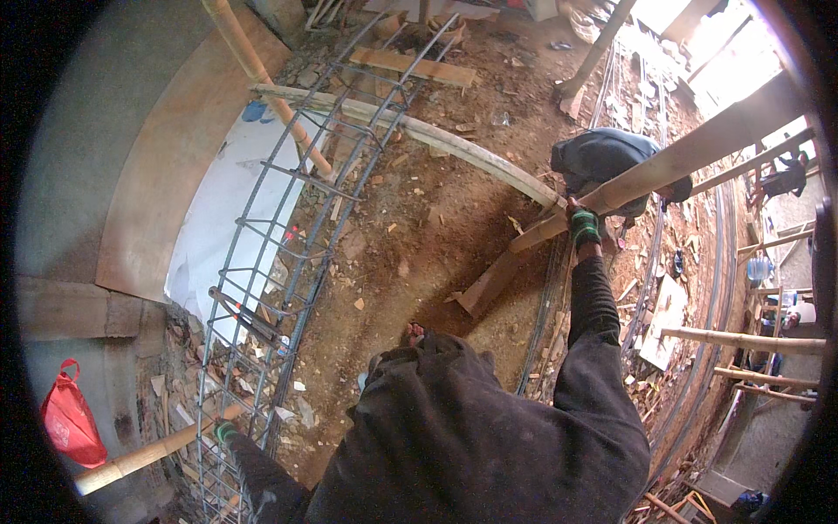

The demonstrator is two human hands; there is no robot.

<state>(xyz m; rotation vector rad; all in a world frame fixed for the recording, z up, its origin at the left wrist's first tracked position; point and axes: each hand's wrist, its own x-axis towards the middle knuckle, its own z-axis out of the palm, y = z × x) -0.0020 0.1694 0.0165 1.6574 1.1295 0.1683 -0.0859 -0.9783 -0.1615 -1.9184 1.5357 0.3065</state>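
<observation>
A long rebar cage (325, 229) runs along my left side, from the lower left to the far end. My left hand (225, 429), in a green-banded glove, is closed at the cage's near end beside a bamboo pole (157, 453); its fingers are partly hidden among the bars. Out to the right, my right hand (583, 222), gloved likewise, grips a slanting wooden post (650, 172). A long-handled tool like pincers (246, 320) lies across the cage bars.
A person in dark clothing (602, 157) bends down beyond the post. A pale curved pole (454, 145) crosses ahead. Long steel bars (720, 262) lie on the right. A red bag (73, 417) hangs at the left wall, and a white board (205, 229) stands behind the cage.
</observation>
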